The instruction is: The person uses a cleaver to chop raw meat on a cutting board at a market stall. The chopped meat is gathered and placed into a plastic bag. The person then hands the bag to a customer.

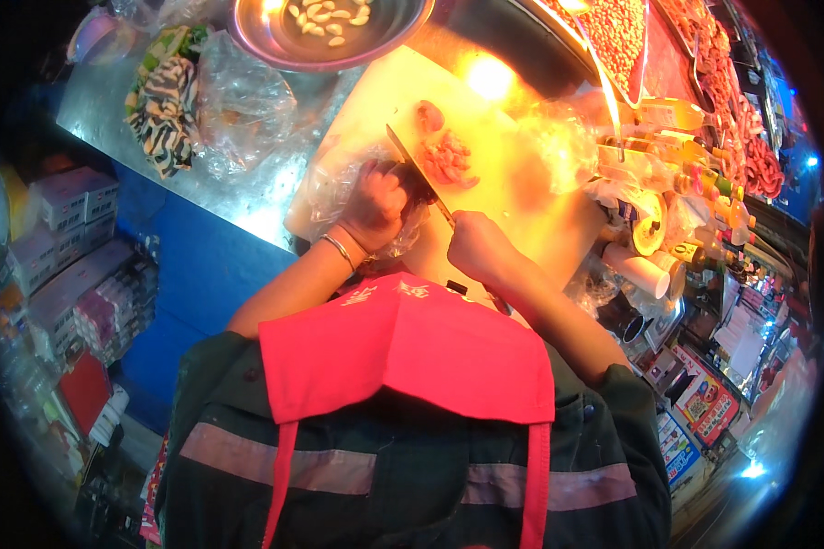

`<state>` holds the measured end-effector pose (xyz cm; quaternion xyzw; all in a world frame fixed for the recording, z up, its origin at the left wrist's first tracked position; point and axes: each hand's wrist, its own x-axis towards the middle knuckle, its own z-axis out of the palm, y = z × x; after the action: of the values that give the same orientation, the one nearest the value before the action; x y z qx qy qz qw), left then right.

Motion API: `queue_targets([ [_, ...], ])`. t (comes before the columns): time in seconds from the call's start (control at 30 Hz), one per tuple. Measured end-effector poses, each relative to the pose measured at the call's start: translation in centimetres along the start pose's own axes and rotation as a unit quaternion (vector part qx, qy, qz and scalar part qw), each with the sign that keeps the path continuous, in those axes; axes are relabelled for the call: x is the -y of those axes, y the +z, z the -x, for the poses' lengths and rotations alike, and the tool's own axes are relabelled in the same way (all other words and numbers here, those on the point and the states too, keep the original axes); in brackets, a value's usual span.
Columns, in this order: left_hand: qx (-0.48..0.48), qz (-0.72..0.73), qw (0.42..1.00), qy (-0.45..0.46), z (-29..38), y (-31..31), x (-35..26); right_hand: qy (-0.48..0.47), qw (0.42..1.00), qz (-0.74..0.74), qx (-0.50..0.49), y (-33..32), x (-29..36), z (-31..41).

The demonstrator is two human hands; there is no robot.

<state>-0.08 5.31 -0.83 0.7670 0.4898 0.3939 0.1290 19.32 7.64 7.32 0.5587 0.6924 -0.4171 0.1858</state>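
In the head view my right hand (477, 243) is closed around the handle end of a knife (412, 161), whose blade points up and to the left over a pale cutting board (398, 92). My left hand (381, 199) is on the blade's left side, fingers curled over something dark that I cannot make out. Crumpled clear plastic (326, 185) lies under and around that hand. Just right of the blade sit a heap of cut pinkish meat (446, 158) and a small rounded piece of meat (428, 117).
A metal bowl (412, 34) with peeled garlic cloves in liquid stands beyond the board. Left are a clear plastic bag (244, 103) and a zebra-striped cloth (168, 110). Right are several bottles (669, 117), a paper roll (635, 269) and trays of meat (700, 41).
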Motion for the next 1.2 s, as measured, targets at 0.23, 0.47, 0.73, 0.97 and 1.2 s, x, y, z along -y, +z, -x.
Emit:
queue_targets([
  [0.23,0.041,0.029,0.998,-0.043,0.8,0.1,0.6,-0.039,0.998,0.011,-0.038,-0.8,-1.3,1.9],
  [0.47,0.009,-0.002,0.999,-0.035,0.5,0.3,0.4,-0.033,0.999,0.006,0.037,-1.8,-2.3,3.6],
  [0.73,0.010,0.009,0.999,-0.046,-0.2,-0.1,0.3,0.023,0.998,-0.013,0.051,-1.0,0.9,0.8],
  [0.97,0.020,0.002,0.999,-0.042,-0.1,0.1,0.4,-0.080,0.994,0.022,-0.076,2.6,0.0,-3.4],
  [1.2,0.037,-0.037,0.998,-0.035,0.7,0.5,0.6,-0.128,0.979,-0.010,-0.162,3.1,-0.4,-6.8],
])
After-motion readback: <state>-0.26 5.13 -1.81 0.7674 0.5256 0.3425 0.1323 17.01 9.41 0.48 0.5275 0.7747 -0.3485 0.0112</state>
